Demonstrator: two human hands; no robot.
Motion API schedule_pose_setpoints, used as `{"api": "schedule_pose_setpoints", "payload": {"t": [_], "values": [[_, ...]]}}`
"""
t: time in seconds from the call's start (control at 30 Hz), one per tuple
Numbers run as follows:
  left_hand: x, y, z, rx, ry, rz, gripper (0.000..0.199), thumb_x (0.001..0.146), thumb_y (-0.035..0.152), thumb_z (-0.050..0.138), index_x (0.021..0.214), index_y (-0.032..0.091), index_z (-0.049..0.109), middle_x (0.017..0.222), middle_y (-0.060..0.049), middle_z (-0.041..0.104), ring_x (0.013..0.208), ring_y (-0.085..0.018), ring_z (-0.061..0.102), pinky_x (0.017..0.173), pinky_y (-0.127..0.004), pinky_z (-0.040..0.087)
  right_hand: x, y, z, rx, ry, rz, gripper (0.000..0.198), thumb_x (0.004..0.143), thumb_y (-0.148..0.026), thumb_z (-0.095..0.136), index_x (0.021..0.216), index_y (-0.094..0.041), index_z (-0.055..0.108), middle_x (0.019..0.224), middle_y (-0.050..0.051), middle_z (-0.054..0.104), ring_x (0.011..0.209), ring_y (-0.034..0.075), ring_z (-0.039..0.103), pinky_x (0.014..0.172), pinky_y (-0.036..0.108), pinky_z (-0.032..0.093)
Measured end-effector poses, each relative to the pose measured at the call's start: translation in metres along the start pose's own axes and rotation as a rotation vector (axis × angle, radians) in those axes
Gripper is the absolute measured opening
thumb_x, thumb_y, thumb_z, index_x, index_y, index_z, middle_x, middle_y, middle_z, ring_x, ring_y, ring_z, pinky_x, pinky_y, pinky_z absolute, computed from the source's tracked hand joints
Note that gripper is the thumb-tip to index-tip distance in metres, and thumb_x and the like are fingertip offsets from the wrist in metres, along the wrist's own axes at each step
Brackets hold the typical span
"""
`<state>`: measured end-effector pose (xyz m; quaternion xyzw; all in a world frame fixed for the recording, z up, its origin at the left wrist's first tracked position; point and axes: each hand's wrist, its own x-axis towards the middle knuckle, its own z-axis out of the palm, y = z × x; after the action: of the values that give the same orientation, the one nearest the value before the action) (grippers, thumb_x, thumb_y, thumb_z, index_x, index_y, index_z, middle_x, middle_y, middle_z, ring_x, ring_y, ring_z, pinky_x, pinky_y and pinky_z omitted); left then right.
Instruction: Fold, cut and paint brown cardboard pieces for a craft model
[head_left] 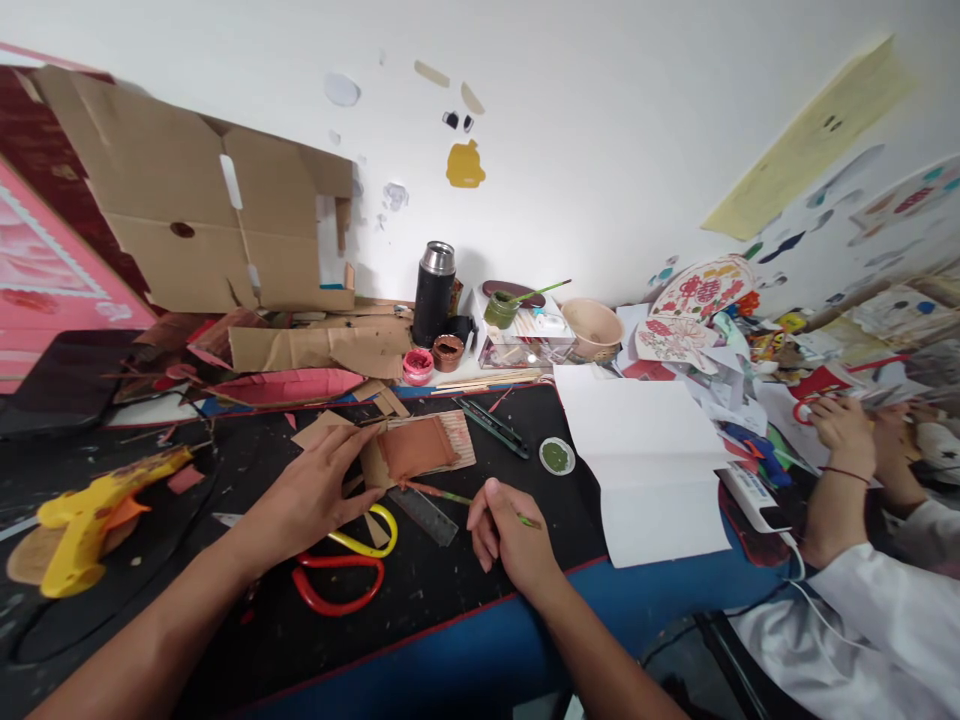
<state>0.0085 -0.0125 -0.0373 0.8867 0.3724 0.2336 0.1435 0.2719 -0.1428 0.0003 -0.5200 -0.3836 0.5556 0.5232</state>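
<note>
My left hand (311, 490) presses its fingertips on the left edge of a piece of corrugated cardboard (420, 447) that is partly painted brown and lies on the black mat (285, 620). In my right hand (510, 530) is a thin green-handled paintbrush (450, 495), its tip at the cardboard's lower edge. A clear ruler (424, 515) lies under the brush. Scissors with red and yellow handles (345, 570) lie just below my left hand.
A yellow glue gun (90, 520) lies at left. Paint pots (433, 360), a black flask (435, 290), a green paint lid (556, 456), a box cutter (491, 425) and white paper (645, 460) surround the work. Another person's hands (847, 430) work with red scissors at right.
</note>
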Motion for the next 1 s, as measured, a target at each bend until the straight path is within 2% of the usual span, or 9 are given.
{"api": "schedule_pose_setpoints", "payload": {"t": [0.6, 0.8, 1.0], "values": [[-0.001, -0.001, -0.001, 0.000, -0.021, 0.000, 0.070, 0.096, 0.052, 0.066, 0.155, 0.022, 0.045, 0.139, -0.016, 0.063, 0.127, -0.035, 0.063, 0.110, -0.052, 0.052, -0.002, 0.001, -0.020, 0.024, 0.097, -0.016, 0.066, 0.095, -0.077, 0.060, 0.068, -0.016, 0.065, 0.038, -0.009, 0.037, 0.029, 0.009, 0.041, 0.037, 0.021, 0.028], [-0.001, -0.002, -0.001, -0.013, -0.015, -0.024, 0.071, 0.094, 0.052, 0.066, 0.156, 0.024, 0.046, 0.140, -0.015, 0.064, 0.129, -0.035, 0.063, 0.110, -0.051, 0.052, 0.000, 0.002, -0.027, 0.125, 0.169, -0.031, 0.060, 0.098, -0.070, 0.062, 0.069, -0.017, 0.066, 0.039, -0.009, 0.037, 0.029, 0.009, 0.040, 0.037, 0.021, 0.027], [-0.001, -0.002, -0.001, -0.019, -0.006, -0.009, 0.072, 0.095, 0.053, 0.065, 0.158, 0.024, 0.044, 0.141, -0.015, 0.064, 0.129, -0.035, 0.064, 0.109, -0.049, 0.053, 0.004, 0.005, -0.028, 0.273, 0.226, -0.047, 0.058, 0.093, -0.069, 0.069, 0.067, -0.018, 0.063, 0.039, -0.010, 0.032, 0.029, 0.008, 0.033, 0.035, 0.021, 0.022]]}}
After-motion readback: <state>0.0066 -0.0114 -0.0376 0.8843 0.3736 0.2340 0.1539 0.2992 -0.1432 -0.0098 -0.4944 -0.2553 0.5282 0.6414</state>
